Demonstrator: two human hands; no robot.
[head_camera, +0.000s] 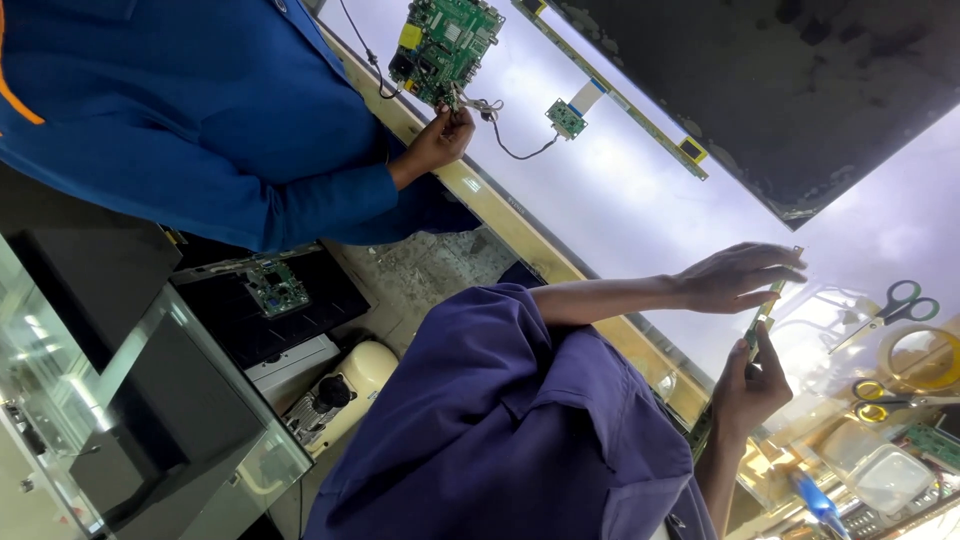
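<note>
Your right hand (748, 385) pinches the lower end of a narrow green circuit strip (764, 315), thumb and fingers closed around it. Your left hand (738, 275) lies flat just above, fingers straight and pressed together, fingertips meeting the strip's upper end. The strip runs tilted between the two hands, over the bright white backlight panel (640, 210) on the desk (500, 215).

Right of your hands: green-handled scissors (893, 307) on the panel, then a roll of clear tape (925, 358), then yellow-handled scissors (880, 397) nearer you. A clear plastic tray (885, 475) and a blue-handled tool (815, 500) lie at the near right edge.

Far across the panel: a long thin driver board (620, 100) runs diagonally beside the dark screen sheet (800, 90). A small green board (566, 118) hangs from it by a flat white cable.

Far left: a co-worker in a blue jacket (190, 120). Their hand (440, 140) is closed on wires at the edge of a large green main board (445, 45), a black cable trailing toward the small board.

Below the desk, left: another green board (275, 287) on a black surface, a cream-coloured machine (340, 395).
</note>
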